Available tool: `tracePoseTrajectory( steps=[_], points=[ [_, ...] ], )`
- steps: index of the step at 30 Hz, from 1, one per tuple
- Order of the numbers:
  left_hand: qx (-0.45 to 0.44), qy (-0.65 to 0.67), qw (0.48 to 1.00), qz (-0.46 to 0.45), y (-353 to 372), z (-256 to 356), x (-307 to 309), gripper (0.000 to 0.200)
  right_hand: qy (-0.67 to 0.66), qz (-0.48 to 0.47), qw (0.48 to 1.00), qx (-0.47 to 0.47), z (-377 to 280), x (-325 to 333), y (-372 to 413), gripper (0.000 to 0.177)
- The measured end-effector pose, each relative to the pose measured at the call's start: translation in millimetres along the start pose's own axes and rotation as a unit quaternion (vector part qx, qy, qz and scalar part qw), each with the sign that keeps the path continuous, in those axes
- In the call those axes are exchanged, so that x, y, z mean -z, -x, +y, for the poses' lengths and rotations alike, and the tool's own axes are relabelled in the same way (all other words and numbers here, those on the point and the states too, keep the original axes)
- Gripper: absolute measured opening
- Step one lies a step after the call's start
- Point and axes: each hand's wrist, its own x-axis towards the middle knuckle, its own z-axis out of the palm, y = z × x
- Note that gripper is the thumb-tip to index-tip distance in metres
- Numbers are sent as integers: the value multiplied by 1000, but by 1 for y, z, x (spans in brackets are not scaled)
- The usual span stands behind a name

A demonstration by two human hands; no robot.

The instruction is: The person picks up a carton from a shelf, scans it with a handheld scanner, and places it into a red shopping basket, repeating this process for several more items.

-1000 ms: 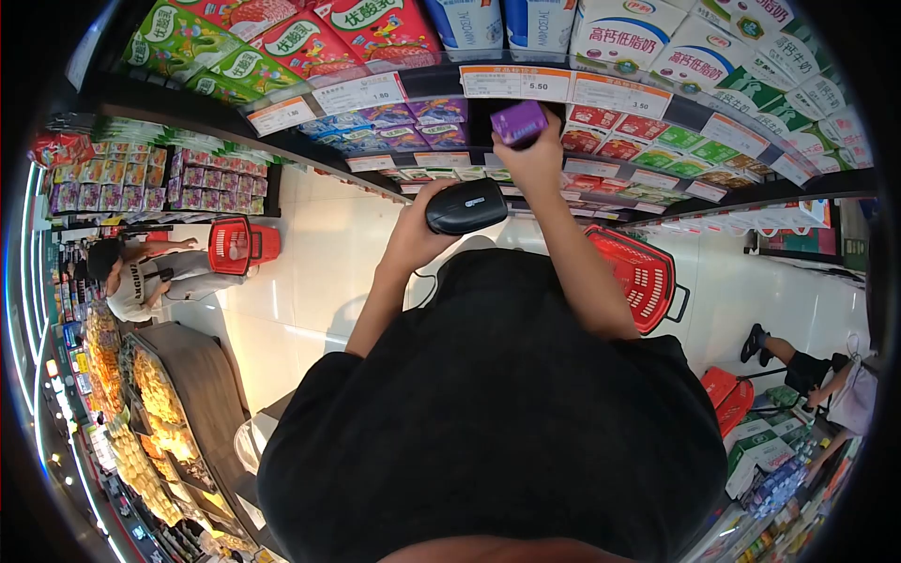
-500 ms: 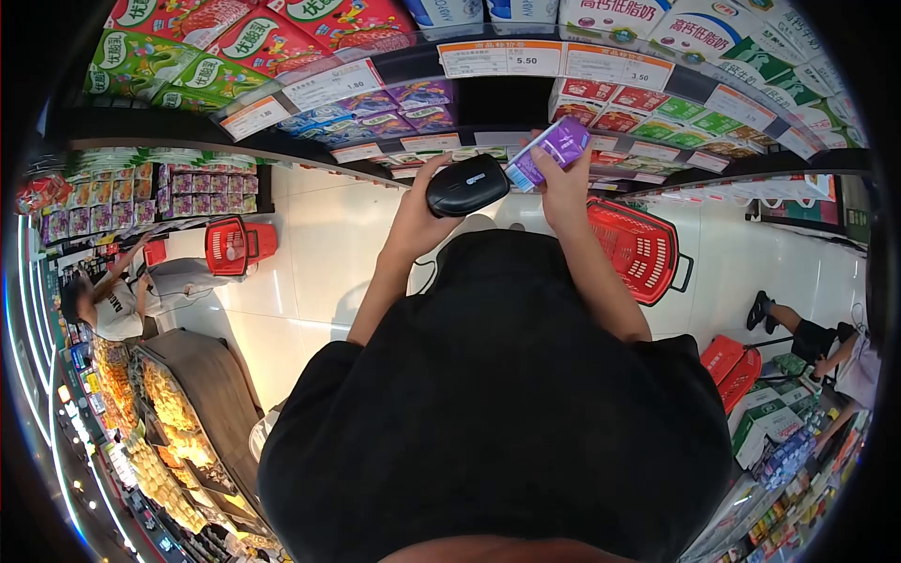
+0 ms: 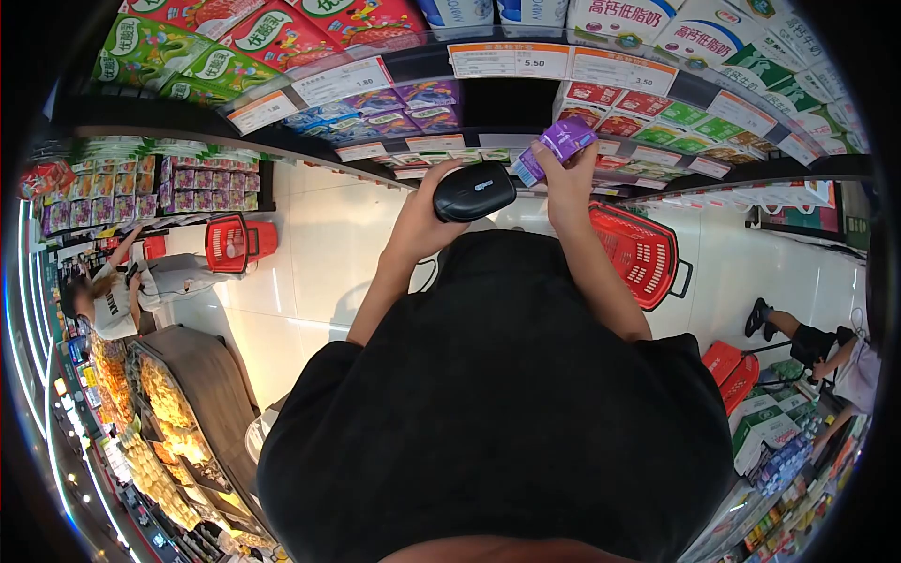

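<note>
My left hand is wrapped round a black handheld device, with a cable hanging below it near my body. In my right hand is a small purple carton, held tilted between thumb and fingers just right of the device. The two objects are close, with a narrow gap between them. Both are in front of the lower shelf, where purple cartons stand on the left and red and green cartons on the right. Price labels line the shelf edge above.
On the floor at my right is a red basket. Another person stands at the left by a red basket. A further person is at the right edge. A produce stand is at the lower left.
The device and my left hand have shifted slightly right. The carton has turned a little in my right hand. The person at the left has changed arm position slightly.
</note>
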Motion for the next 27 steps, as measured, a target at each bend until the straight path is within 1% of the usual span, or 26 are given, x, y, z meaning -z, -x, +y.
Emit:
tracePoseTrajectory(
  steps=[4, 6, 7, 9, 16, 19, 27],
  points=[
    [-12, -2, 1000, 6, 1, -6, 0, 79, -3, 0, 1000, -4, 3, -1, 1, 58],
    [-58, -26, 997, 33, 0, -8, -1, 77, -7, -2, 1000, -7, 2, -2, 2, 58],
    [-58, -27, 997, 33, 0, -7, -1, 77, -7, -2, 1000, -7, 4, -1, 1, 58],
    [-73, -36, 996, 39, 0, -6, -1, 74, 15, -11, 1000, 16, 9, 1, 0, 51],
    [-66, -34, 997, 37, 4, -5, -1, 72, 5, -8, 1000, 10, 10, 1, 2, 50],
    [-82, -41, 995, 40, 4, -6, -1, 72, 2, -6, 1000, 14, 10, 1, 2, 50],
    [-74, -31, 996, 30, 7, -4, -2, 72, 1, -5, 1000, 10, 9, 3, 4, 55]
  ],
)
